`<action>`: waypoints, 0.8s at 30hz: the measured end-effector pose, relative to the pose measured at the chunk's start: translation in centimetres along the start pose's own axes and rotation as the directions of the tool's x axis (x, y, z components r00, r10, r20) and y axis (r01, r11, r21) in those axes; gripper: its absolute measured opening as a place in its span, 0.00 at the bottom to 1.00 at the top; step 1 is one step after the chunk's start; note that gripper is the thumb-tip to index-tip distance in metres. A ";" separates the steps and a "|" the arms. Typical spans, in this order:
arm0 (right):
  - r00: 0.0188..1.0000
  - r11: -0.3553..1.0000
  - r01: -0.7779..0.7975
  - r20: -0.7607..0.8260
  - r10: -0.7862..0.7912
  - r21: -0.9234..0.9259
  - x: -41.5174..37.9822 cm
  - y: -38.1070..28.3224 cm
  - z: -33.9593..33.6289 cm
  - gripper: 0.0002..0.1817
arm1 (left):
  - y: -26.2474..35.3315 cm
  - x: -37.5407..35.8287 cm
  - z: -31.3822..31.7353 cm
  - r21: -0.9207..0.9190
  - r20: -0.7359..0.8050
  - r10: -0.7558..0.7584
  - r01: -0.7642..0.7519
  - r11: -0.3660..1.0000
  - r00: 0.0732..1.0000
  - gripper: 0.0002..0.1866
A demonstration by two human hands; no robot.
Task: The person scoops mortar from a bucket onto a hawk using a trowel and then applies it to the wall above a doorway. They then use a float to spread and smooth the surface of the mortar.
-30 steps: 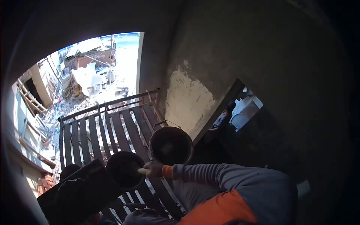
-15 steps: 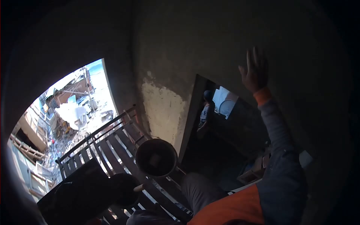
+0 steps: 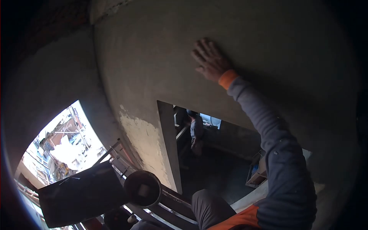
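Note:
My right hand [image 3: 210, 60] is raised against the grey plastered wall [image 3: 161, 65], palm towards it and fingers spread. It holds nothing. An orange cuff and dark sleeve lead back to my body at the lower right. Below stands a dark round bucket [image 3: 142, 188] with a pale patch inside. Beside it is a flat, dark rectangular board [image 3: 80, 195]. A light handle end [image 3: 132, 219] shows near a dark round shape at the bottom edge. My left hand is out of view.
A slatted bench or platform [image 3: 170, 216] lies beneath me. Past a wall opening [image 3: 168, 145] a person [image 3: 196, 132] stands in a dim room, with a wooden box [image 3: 257, 172] nearby. At left, a bright opening looks out on rubble [image 3: 63, 147]. Pale unplastered wall [image 3: 142, 142] borders the opening.
My view has tilted up and swung right, showing more wall. My right hand has moved left across the picture, still flat and spread. The board now sits closer to the bucket in view.

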State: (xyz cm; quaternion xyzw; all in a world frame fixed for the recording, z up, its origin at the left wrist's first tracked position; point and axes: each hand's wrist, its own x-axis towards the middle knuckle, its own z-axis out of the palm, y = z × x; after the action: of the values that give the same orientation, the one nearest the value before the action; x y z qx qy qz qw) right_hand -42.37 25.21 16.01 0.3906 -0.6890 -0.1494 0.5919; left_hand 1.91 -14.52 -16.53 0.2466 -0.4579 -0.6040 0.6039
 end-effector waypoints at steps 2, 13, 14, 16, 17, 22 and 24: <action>0.998 0.998 0.056 0.024 -0.056 0.005 -0.1 -0.8 0.6 0.35 | 0.5 0.3 1.6 -0.035 0.027 0.009 -0.008 0.999 1.000 0.23; 0.964 0.946 -0.242 -0.167 0.208 -0.218 -1.7 14.4 -10.1 0.34 | 1.0 -0.3 9.8 -0.194 0.145 0.024 0.005 0.981 0.989 0.23; 0.953 0.932 -0.282 -0.180 0.244 -0.228 -2.6 15.6 -11.4 0.33 | 1.1 -0.5 10.7 -0.218 0.156 0.029 0.006 0.976 0.987 0.23; 0.939 0.908 -0.326 -0.201 0.279 -0.262 -4.5 17.0 -12.8 0.33 | 1.3 -1.0 12.8 -0.259 0.185 0.039 0.010 0.966 0.982 0.23; 0.937 0.899 -0.333 -0.210 0.280 -0.283 -5.4 17.4 -13.1 0.32 | 1.2 -1.3 13.8 -0.283 0.205 0.045 0.015 0.959 0.978 0.23; 0.944 0.911 -0.308 -0.206 0.257 -0.274 -7.0 16.2 -13.1 0.32 | 1.0 -4.3 21.1 -0.422 0.354 0.164 0.001 0.906 0.921 0.23; 0.942 0.918 -0.318 -0.190 0.277 -0.237 -6.8 15.9 -13.6 0.32 | 0.6 -5.8 25.0 -0.510 0.471 0.297 -0.019 0.860 0.831 0.23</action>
State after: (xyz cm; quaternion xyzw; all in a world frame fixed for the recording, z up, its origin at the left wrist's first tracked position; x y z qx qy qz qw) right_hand -35.50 43.90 25.35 0.2091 -0.6669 -0.1175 0.7055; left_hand -18.20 -2.53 -6.00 -0.1307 -0.4607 -0.6892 0.5437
